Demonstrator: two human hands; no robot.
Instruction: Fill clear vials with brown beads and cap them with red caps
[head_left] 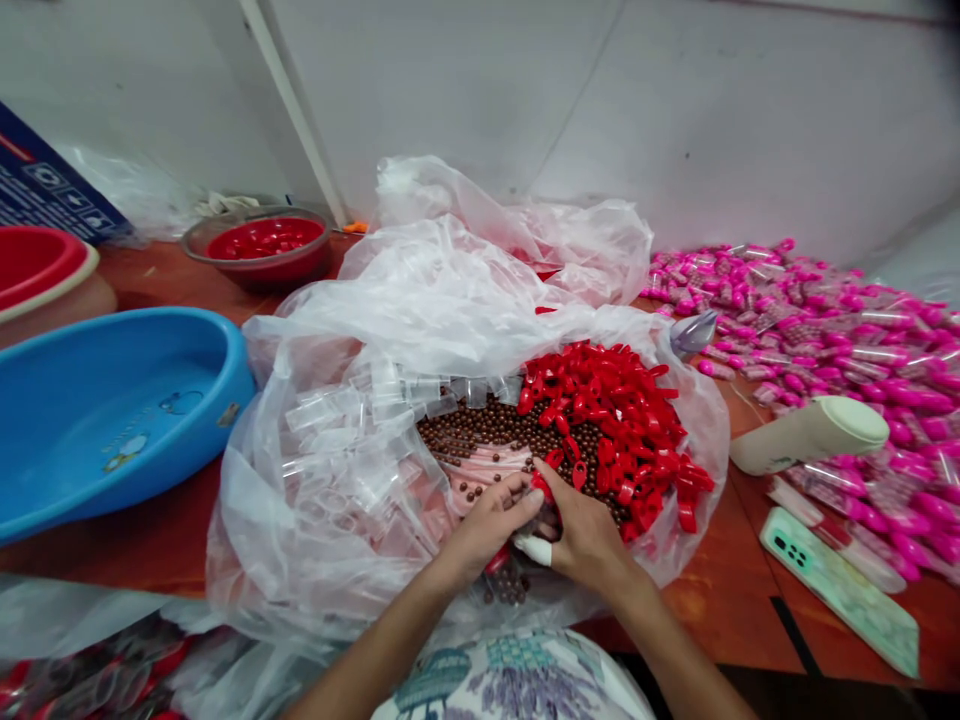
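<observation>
My left hand [501, 518] and my right hand [583, 528] meet above an open plastic bag, fingers closed around a small clear tube with a red cap [541, 487]. The hands hide much of this tube. A white wrap [534, 549] covers one finger of the right hand. Just below them lies another clear tube holding brown beads [508, 584]. Loose brown beads [487, 425] spread out beyond my hands. Red plastic caps [607, 400] are heaped to their right, and empty clear tubes [337, 425] are piled to the left.
The crumpled plastic bag [442, 290] sits on a red table [709, 600]. On the left are a blue basin [67, 400] and a red bowl [262, 240]. Many pink-capped tubes [840, 330], a pale bottle [802, 437] and a phone [840, 590] occupy the right side.
</observation>
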